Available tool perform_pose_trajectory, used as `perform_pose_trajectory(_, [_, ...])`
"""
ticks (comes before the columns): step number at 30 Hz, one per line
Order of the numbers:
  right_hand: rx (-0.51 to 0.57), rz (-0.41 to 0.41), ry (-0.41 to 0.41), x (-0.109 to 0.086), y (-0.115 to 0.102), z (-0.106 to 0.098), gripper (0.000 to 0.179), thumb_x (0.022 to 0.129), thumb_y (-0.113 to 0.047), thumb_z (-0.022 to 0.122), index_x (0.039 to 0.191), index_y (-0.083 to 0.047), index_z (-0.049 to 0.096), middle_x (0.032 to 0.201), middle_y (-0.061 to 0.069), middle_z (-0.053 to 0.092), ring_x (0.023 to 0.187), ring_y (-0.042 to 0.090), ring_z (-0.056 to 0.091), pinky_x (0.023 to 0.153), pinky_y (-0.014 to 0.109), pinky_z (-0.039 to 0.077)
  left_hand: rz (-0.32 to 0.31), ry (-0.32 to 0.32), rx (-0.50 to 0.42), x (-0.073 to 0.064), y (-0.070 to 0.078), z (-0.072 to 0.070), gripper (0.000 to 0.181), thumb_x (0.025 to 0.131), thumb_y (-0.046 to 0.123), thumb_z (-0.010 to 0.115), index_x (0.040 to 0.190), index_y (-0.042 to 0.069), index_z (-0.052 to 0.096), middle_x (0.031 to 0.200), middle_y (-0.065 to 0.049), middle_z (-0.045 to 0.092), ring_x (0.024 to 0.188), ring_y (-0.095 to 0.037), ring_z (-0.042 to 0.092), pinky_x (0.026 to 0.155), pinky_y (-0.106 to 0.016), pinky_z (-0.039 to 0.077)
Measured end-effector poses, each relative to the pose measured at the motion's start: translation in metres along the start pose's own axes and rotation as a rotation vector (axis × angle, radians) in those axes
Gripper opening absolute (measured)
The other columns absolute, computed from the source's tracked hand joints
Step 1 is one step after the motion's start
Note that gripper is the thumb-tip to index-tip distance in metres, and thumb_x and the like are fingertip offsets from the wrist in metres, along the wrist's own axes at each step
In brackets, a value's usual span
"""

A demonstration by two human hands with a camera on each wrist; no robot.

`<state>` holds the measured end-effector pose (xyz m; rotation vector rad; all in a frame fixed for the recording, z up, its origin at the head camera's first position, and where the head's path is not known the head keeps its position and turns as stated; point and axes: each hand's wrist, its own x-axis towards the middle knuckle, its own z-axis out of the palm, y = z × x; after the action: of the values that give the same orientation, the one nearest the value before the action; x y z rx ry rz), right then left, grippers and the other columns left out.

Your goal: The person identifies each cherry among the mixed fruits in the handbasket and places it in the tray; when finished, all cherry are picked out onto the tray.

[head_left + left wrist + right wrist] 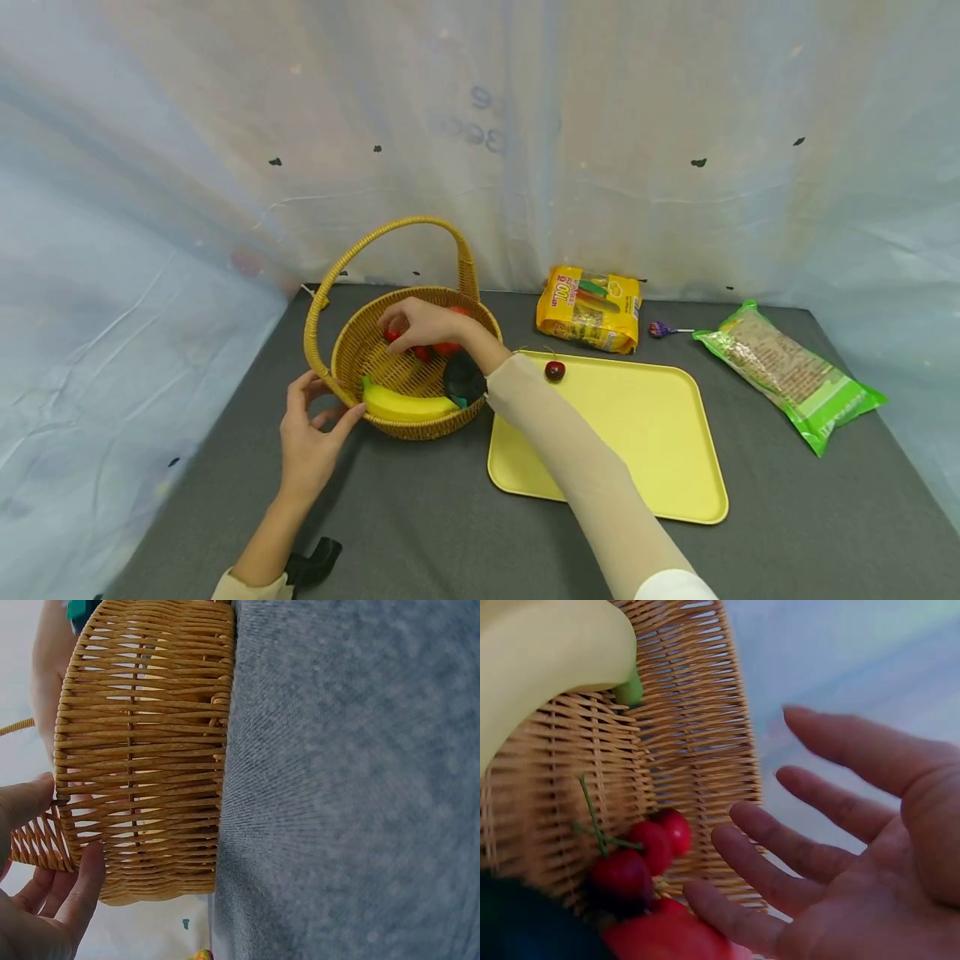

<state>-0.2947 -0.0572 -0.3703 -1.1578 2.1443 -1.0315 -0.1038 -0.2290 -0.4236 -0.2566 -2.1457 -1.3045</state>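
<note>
A wicker basket [420,429] with a tall arched handle stands left of centre. My left hand [307,446] pinches its rim beside the handle's base, thumb and fingers on either side of the weave. Over the basket is my right hand [426,323], holding nothing; the right wrist view shows its fingers loosely spread near the inner wall. Inside lie a banana [408,406], several cherries [622,877], a red rounded thing [667,937] partly hidden, and a dark object [463,379] with a teal edge whose kind I cannot tell.
Right of the basket lies a yellow tray [637,433] with one cherry [555,371] near its far edge. Behind it are a yellow food packet [592,308] and a lollipop [660,330]. A green-edged clear bag [795,375] lies far right. Plastic sheeting surrounds the table.
</note>
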Motion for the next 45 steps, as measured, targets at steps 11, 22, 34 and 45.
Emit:
perform_pose_trajectory(11, [-0.022,0.107,-0.066,0.017,0.003,0.015,0.062,0.093,-0.019,0.072,0.147,0.0,0.045,0.15,0.017,0.043,0.137,0.032,0.041,0.107,0.035,0.045,0.001,-0.012,-0.024,0.0,-0.002,0.002,0.069,0.076,-0.021,0.075,0.136,-0.014,0.04,0.116,-0.032,0.051,0.108,-0.011,0.055,0.078,-0.017,0.058])
perform_pose_trajectory(22, [-0.011,0.166,-0.217,0.016,0.012,0.02,0.036,0.095,-0.001,0.065,0.131,-0.001,0.062,0.131,0.014,0.06,0.115,0.022,0.058,0.088,0.028,0.056,0.009,0.001,-0.006,-0.001,-0.003,0.0,0.07,0.075,-0.022,0.075,0.135,-0.014,0.041,0.115,-0.032,0.052,0.107,-0.018,0.056,0.077,-0.016,0.058])
perform_pose_trajectory(34, [-0.108,0.182,-0.288,0.013,0.01,0.02,0.031,0.088,0.014,0.065,0.115,0.0,0.07,0.109,0.008,0.068,0.086,0.014,0.056,0.071,0.024,0.055,0.016,-0.009,0.007,-0.002,-0.003,-0.001,0.07,0.075,-0.021,0.076,0.136,-0.013,0.041,0.114,-0.032,0.052,0.107,-0.02,0.055,0.077,-0.017,0.058])
perform_pose_trajectory(45, [-0.025,-0.106,-0.029,-0.028,0.009,-0.016,0.017,0.088,-0.005,0.076,0.102,-0.004,0.068,0.099,0.011,0.065,0.076,0.016,0.051,0.065,0.024,0.048,0.037,0.003,0.0,-0.001,-0.003,0.0,0.072,0.074,-0.023,0.075,0.136,-0.014,0.041,0.113,-0.033,0.053,0.107,-0.011,0.056,0.077,-0.017,0.059])
